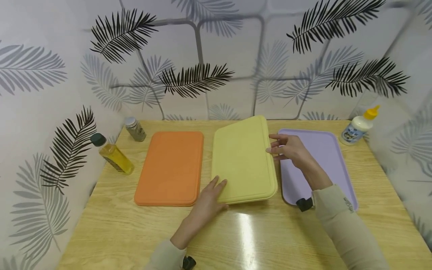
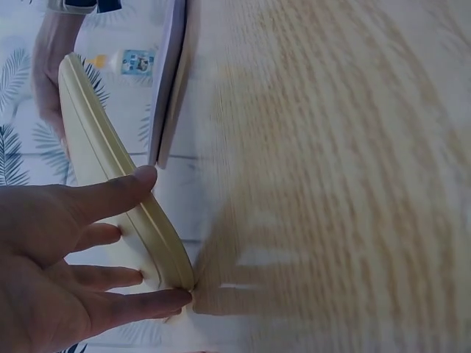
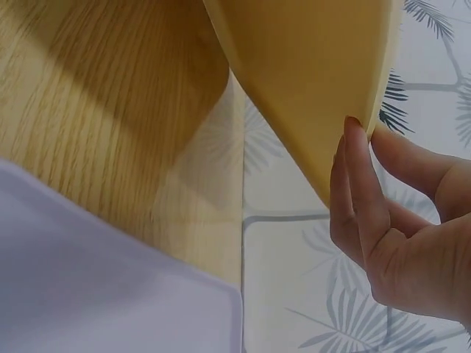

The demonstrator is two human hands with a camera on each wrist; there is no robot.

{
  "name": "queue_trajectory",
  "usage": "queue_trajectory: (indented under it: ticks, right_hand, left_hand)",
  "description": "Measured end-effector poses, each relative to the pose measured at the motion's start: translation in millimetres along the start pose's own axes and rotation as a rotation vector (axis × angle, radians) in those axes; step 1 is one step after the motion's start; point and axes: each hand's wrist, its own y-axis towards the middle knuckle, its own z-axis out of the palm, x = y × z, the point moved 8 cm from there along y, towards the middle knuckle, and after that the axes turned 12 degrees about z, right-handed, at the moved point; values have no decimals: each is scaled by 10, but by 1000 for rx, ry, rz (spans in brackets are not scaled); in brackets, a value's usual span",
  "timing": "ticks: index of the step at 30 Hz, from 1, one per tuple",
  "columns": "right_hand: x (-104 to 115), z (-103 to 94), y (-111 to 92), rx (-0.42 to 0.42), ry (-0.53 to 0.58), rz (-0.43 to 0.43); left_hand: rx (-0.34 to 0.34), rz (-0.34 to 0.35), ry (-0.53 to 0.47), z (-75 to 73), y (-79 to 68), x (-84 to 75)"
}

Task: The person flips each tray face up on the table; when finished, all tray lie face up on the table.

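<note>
Yellow tray (image 1: pixel 243 161) sits between orange tray (image 1: pixel 170 167) and purple tray (image 1: pixel 327 153), right side tilted up. Right hand (image 1: pixel 290 149) pinches that edge; left hand (image 1: pixel 207 200) has fingers spread at the near-left corner. Reads as the tilting step; next move probably needs that corner steady, right grip controlled.

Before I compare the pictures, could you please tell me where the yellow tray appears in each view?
Head: the yellow tray is in the middle, its right side raised.
Left wrist: the yellow tray is at the left, nearly edge-on.
Right wrist: the yellow tray is at the top, right of centre.
Shared landmark: the purple tray, visible in all three.
</note>
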Motion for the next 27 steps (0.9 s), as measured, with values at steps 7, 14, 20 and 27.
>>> queue_trajectory:
  ticks: [7,14,20,27]
  right_hand:
    - [128,20,-75,39,28,-31]
    - [265,82,-157,66,130,-36]
    - [417,183,-228,109,257,-40]
    - [603,318,-299,167,343,-50]
  left_hand:
    - [-9,0,-17,-10,-32,-46]
    - [-20,-1,-83,9,-71,-133]
    - [-100,75,-135,11,-98,-255]
    - [-194,83,-235,33,-127,-375]
